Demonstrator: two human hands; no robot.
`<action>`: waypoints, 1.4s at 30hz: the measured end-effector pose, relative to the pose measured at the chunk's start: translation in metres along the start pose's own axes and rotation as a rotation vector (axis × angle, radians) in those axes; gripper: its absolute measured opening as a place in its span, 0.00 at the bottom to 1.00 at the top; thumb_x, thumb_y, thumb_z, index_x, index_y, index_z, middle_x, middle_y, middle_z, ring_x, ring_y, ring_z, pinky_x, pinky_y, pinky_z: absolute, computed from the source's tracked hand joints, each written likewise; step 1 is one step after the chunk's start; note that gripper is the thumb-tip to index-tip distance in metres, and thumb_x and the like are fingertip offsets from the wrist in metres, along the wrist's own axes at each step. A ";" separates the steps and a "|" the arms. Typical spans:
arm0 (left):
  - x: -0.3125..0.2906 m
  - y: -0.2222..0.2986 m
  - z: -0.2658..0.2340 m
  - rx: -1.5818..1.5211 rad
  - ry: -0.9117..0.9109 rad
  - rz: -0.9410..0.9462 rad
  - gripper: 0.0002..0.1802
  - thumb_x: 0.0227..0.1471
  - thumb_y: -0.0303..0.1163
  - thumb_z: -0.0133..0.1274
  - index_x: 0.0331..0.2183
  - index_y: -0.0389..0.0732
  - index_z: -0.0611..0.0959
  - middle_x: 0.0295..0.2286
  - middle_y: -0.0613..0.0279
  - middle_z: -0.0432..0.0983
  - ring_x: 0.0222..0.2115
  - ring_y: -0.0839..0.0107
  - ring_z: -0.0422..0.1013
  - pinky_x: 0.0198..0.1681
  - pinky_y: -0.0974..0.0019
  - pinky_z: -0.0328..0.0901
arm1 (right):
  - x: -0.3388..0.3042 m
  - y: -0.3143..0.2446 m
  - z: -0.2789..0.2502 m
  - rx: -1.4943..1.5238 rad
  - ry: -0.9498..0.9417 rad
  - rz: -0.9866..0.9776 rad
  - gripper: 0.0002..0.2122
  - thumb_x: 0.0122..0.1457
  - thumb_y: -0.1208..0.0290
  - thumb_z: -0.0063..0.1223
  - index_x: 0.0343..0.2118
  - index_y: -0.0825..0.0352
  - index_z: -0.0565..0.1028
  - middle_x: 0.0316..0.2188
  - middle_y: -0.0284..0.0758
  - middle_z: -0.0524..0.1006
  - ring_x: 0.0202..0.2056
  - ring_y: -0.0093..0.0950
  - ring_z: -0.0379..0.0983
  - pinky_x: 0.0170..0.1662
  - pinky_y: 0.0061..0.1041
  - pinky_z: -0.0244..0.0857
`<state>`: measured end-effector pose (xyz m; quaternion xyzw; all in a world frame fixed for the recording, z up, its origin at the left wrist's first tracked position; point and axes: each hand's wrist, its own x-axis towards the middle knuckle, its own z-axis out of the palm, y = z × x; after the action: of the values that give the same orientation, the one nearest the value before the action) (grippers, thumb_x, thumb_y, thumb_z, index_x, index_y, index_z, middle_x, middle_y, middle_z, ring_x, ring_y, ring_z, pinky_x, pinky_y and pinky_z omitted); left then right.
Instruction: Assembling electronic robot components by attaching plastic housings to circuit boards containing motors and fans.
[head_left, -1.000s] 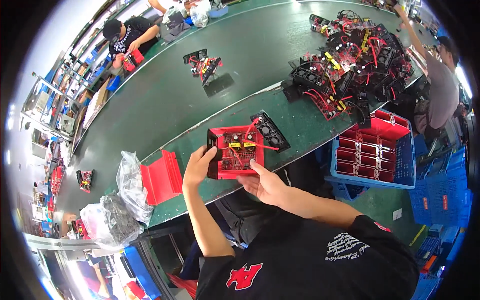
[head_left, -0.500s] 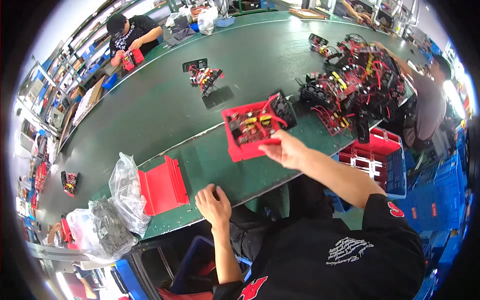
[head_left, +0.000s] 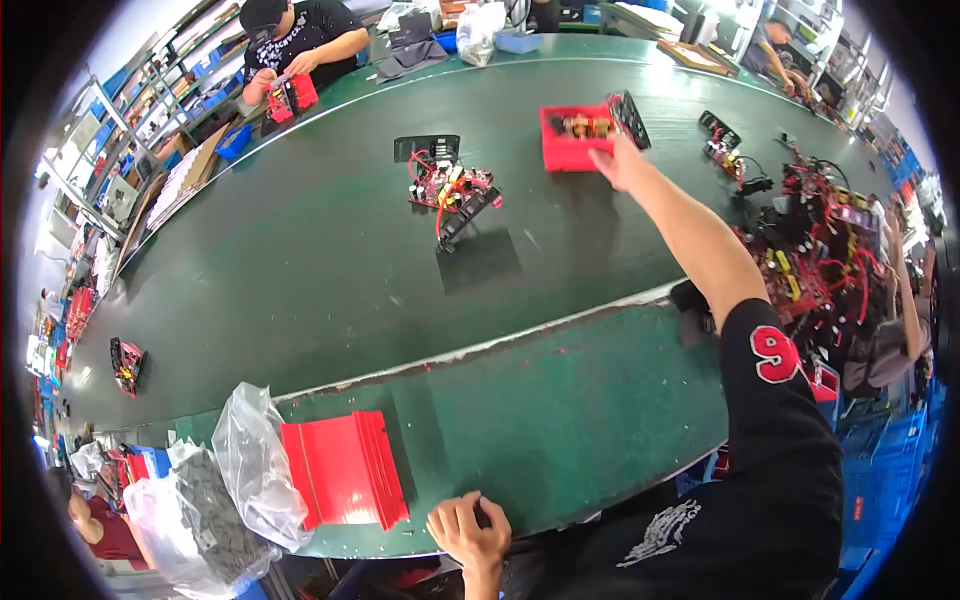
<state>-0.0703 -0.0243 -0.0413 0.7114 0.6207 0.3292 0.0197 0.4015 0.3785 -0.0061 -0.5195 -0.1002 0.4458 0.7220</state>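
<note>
My right hand (head_left: pixel 624 163) reaches far over the table, thumb and fingers gripping the near right corner of a red open-topped case (head_left: pixel 572 158). Circuit boards with yellow parts (head_left: pixel 586 127) sit inside it, and a black end panel (head_left: pixel 629 120) stands at its right side. My left hand (head_left: pixel 470 532) rests loosely curled at the table's near edge, with nothing visible in it. To its left lie stacked red case panels (head_left: pixel 345 470). A loose circuit board assembly (head_left: pixel 450 190) with black end panels and red wires lies left of the held case.
A large heap of circuit board assemblies (head_left: pixel 815 240) covers the right end, with a smaller one (head_left: pixel 722 150) beyond it. Clear plastic bags (head_left: pixel 255 465) stand at the near left. Across the table a person (head_left: pixel 300 50) handles another red case. A raised seam (head_left: pixel 480 347) crosses the green tabletop.
My right hand has carried the red case away from me, from the near strip of table to the far side of the seam. My left hand stays curled near the edge. The view has shifted.
</note>
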 end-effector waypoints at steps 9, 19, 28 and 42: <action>0.002 0.001 -0.004 -0.001 -0.025 -0.055 0.08 0.37 0.22 0.54 0.27 0.41 0.78 0.26 0.59 0.71 0.29 0.57 0.66 0.35 0.57 0.60 | -0.126 0.118 0.092 -0.330 -0.137 -0.001 0.24 0.53 0.47 0.60 0.39 0.67 0.78 0.33 0.39 0.72 0.32 0.26 0.68 0.38 0.28 0.69; 0.004 0.002 0.010 -0.104 0.062 0.064 0.08 0.40 0.25 0.55 0.28 0.44 0.78 0.25 0.61 0.70 0.29 0.57 0.66 0.36 0.56 0.61 | -0.166 0.171 0.175 -0.128 -0.103 0.085 0.17 0.45 0.66 0.65 0.37 0.70 0.78 0.33 0.39 0.78 0.30 0.29 0.75 0.33 0.34 0.69; 0.029 -0.001 0.006 -0.424 -0.017 -0.038 0.08 0.48 0.32 0.58 0.29 0.39 0.78 0.26 0.57 0.72 0.29 0.57 0.69 0.39 0.57 0.63 | -0.209 0.039 0.051 -1.007 -0.646 -0.343 0.08 0.44 0.75 0.53 0.28 0.71 0.79 0.24 0.32 0.78 0.30 0.22 0.72 0.35 0.22 0.62; 0.052 0.057 0.036 -1.468 -0.736 -0.348 0.44 0.43 0.38 0.64 0.58 0.32 0.64 0.47 0.51 0.71 0.39 0.72 0.72 0.40 0.67 0.69 | -0.375 -0.101 -0.144 -0.854 -0.888 -0.156 0.24 0.34 0.75 0.52 0.41 0.72 0.76 0.32 0.36 0.77 0.36 0.28 0.72 0.45 0.26 0.64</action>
<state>-0.0017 0.0231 -0.0215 0.4739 0.3037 0.3886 0.7295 0.3253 -0.0034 0.1344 -0.5187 -0.5982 0.4858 0.3703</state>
